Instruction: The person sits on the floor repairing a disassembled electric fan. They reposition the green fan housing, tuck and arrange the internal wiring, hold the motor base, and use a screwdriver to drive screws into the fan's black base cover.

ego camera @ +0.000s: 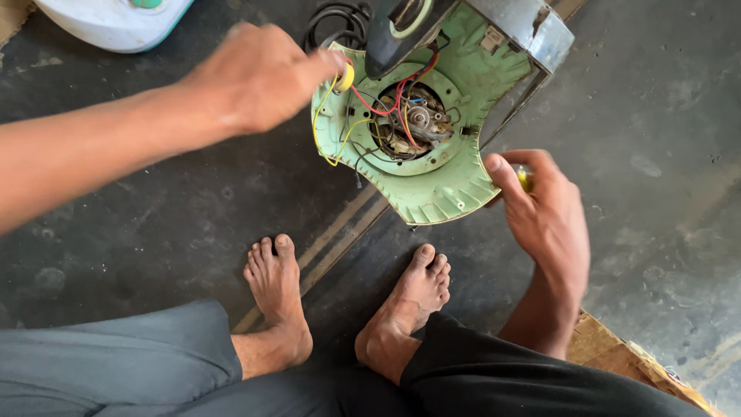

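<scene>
- Head view, nearest the camera: the person's two bare feet rest on the dark floor, below both hands, with grey and black trouser legs at the bottom edge.
- A wooden board corner lies just right of the right forearm, low in the frame.
- The right hand sits at the lower right rim of the green appliance base, thumb touching that rim. Its fingers are curled shut around a small yellow object, mostly hidden in the fist; what it is cannot be told.
- The green appliance base lies between the two hands, open side up, left of the right hand and right of the left one. Its motor shows in the round middle opening, with red and yellow wires running across it.
- The left hand reaches in from the left to the base's upper left edge, fingertips pinched together on a small yellow part joined to the wires.
- A dark handle-like piece and a grey metal part rise beyond the base, above the right hand.
- Farthest off, a coiled black cord lies just beyond the left hand, and a white appliance sits further left.
</scene>
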